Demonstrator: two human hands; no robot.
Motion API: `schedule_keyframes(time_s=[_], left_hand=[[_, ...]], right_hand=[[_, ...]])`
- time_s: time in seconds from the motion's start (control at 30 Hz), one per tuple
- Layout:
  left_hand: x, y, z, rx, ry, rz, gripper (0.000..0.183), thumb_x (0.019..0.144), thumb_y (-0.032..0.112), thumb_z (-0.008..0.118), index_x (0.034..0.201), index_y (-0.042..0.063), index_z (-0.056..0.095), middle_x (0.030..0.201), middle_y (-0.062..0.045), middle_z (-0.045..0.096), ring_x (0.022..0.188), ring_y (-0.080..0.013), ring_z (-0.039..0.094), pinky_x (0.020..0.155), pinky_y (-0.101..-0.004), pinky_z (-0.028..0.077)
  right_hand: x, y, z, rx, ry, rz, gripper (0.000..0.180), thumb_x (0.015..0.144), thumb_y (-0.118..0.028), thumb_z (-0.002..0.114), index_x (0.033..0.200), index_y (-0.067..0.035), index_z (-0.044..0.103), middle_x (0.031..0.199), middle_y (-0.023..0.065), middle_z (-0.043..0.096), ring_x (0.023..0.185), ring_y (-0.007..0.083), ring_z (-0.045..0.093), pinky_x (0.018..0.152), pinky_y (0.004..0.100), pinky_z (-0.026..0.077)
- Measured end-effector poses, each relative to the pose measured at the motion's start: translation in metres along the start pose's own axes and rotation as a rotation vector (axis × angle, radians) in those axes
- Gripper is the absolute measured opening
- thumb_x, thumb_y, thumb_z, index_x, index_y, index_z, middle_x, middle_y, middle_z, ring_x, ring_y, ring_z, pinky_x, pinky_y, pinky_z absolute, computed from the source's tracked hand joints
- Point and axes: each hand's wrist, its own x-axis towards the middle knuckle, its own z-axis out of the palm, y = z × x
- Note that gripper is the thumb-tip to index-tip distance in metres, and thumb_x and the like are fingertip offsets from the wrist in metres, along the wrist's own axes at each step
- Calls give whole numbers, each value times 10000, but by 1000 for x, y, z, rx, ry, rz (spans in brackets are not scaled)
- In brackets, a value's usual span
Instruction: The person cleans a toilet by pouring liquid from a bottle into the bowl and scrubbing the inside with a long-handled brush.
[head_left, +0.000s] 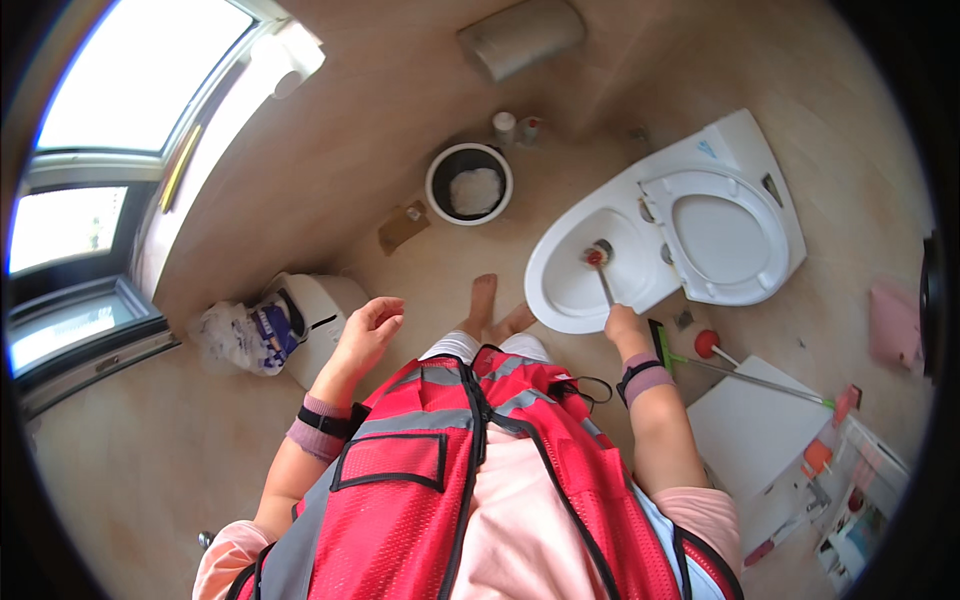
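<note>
My right hand (627, 327) grips the handle of a toilet brush (598, 259), whose red and white head is down in the bowl of a white ceramic toilet (556, 309). The brush head touches or hangs just over the dark drain opening; which of the two I cannot tell. Behind the bowl the toilet seat and lid (726, 236) are raised. My left hand (373, 330) holds nothing, fingers loosely curved and apart, in the air left of my legs, near a white bin (328, 289).
A black bucket with a white rim (429, 187) stands near the wall. Plastic packaging (255, 334) lies by the bin. To the right are a green squeegee (662, 346), a red plunger (706, 343) and a white panel (761, 424). A window (142, 82) is at the left.
</note>
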Motion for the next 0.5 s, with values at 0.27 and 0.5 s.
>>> schedule_keyframes(time_s=[0.27, 0.5], left_hand=[[25, 28, 28, 36, -113, 109, 301, 894, 92, 574, 1161, -44, 552, 1057, -118, 634, 991, -172, 600, 877, -281, 475], [39, 35, 27, 53, -144, 145, 302, 888, 90, 580, 1158, -42, 552, 1039, -110, 640, 982, -169, 603, 874, -281, 476]], right_hand=[[-73, 122, -41, -181, 97, -45, 238, 914, -145, 419, 1081, -111, 584, 981, 204, 647, 929, 382, 628, 772, 467, 514], [-82, 111, -16, 75, -2, -134, 264, 849, -114, 507, 1093, -115, 608, 1018, 224, 633, 957, 391, 613, 818, 453, 507]])
